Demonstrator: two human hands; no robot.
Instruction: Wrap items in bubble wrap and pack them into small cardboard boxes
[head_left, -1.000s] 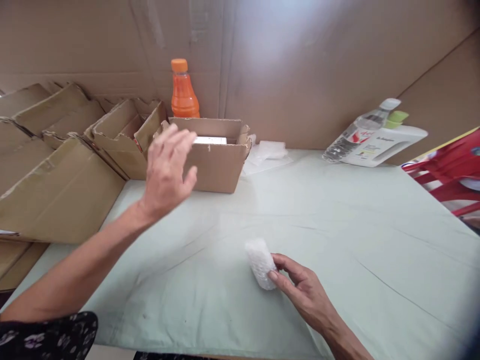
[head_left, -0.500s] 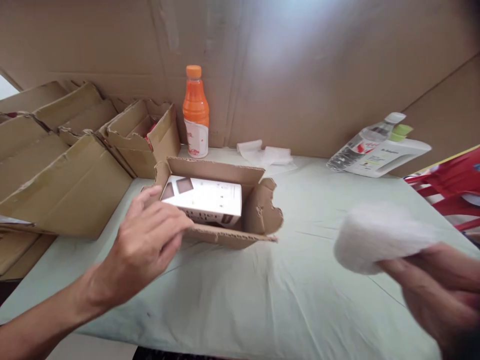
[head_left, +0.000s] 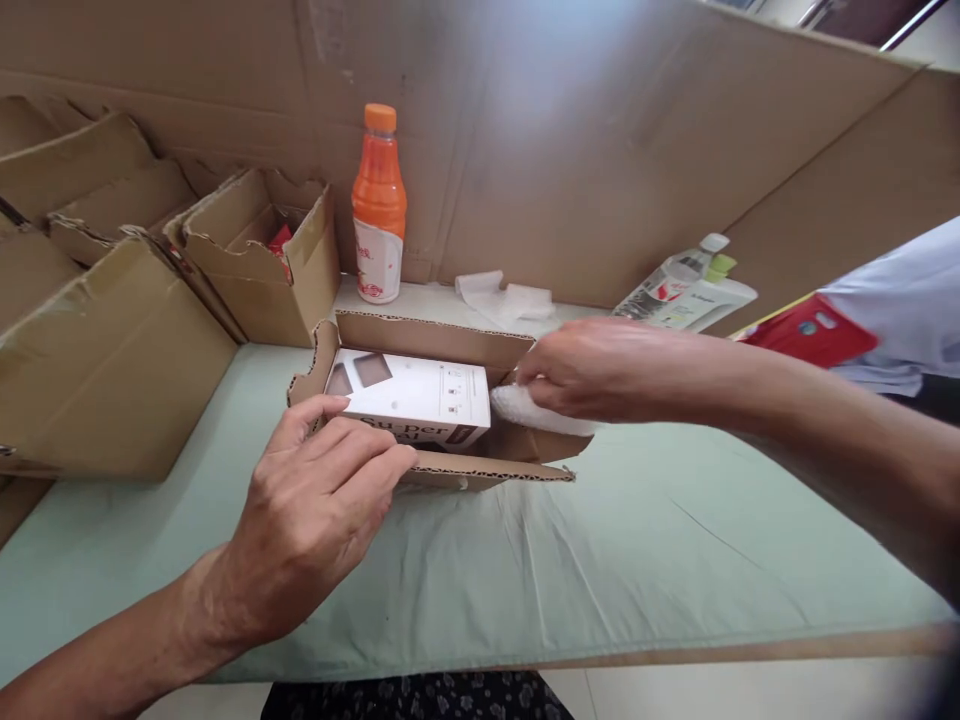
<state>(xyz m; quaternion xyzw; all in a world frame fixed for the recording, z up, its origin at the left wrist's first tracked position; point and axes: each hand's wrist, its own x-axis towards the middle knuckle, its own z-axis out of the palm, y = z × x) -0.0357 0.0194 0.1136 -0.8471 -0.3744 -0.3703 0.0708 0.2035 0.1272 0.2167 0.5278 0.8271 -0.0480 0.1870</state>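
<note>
One bubble-wrapped bundle is pinched, in the head view, by the fingers of the right hand at the right end of a cardboard box, beside a white carton; its near rim is overlapped by the left hand's fingers (their tightness cannot be told).
</note>
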